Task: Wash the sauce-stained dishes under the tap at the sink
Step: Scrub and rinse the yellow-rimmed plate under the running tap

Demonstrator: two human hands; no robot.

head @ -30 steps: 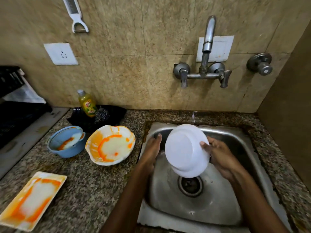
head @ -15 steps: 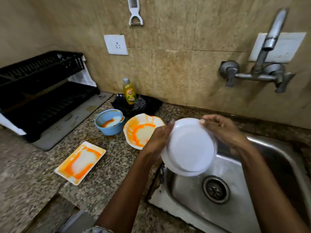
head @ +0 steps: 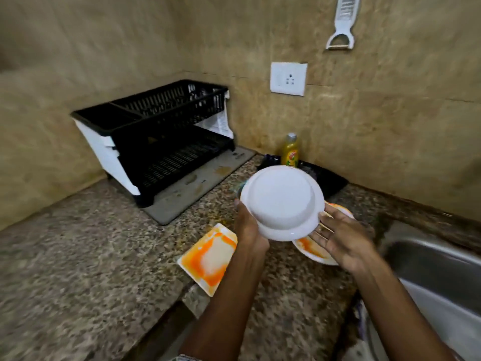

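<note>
- Our left hand (head: 248, 227) grips the white bowl (head: 282, 203) at its left rim; the right hand (head: 341, 239) lies flat-fingered against its right edge.
- We've got the bowl upside down above the counter (head: 91, 256), over the stained plate (head: 316, 250), beside the stained tray (head: 209, 257).
- Black rack (head: 161, 136) sits back left, sink (head: 437, 272) on the right.

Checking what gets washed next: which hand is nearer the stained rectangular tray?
Left. The left hand grips the white bowl right beside the rectangular tray; the right hand is farther right.
</note>
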